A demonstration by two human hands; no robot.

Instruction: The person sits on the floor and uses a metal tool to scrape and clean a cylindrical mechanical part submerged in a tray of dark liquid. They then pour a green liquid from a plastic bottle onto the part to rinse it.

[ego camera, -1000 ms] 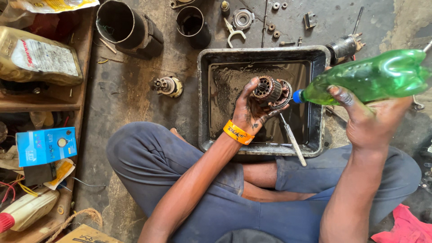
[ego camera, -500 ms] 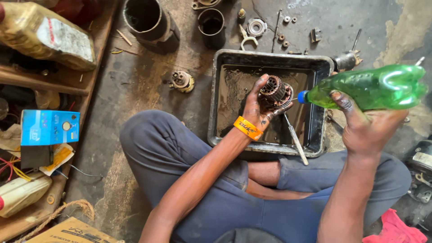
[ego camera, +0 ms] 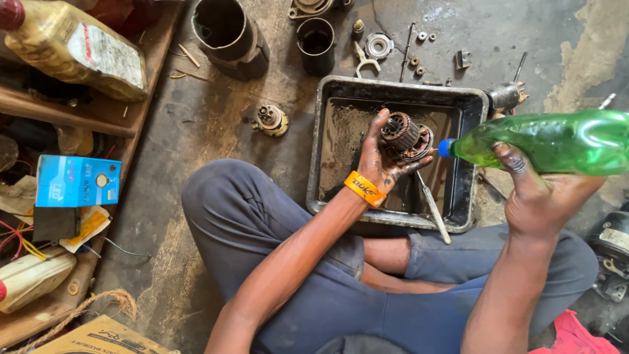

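Observation:
My left hand (ego camera: pixel 377 164), with an orange wristband, grips a greasy round motor part (ego camera: pixel 405 136) over a black metal tray (ego camera: pixel 341 98) on the floor. My right hand (ego camera: pixel 534 196) squeezes a green plastic bottle (ego camera: pixel 550 141) laid on its side, its blue nozzle right at the motor part. A thin tool (ego camera: pixel 432 208) lies slanted in the tray under my left hand. I sit cross-legged in dark blue trousers behind the tray.
Two dark metal cylinders (ego camera: pixel 226 33) (ego camera: pixel 316 42), a small gear part (ego camera: pixel 270 119), washers and bolts (ego camera: pixel 379 46) lie on the concrete beyond the tray. A wooden shelf at left holds a yellow oil jug (ego camera: pixel 75 49) and a blue box (ego camera: pixel 77 181). A motor (ego camera: pixel 612 252) sits at right.
The view has shifted slightly, and the bottle's nozzle has come closer to the motor part. Both hands keep their grips.

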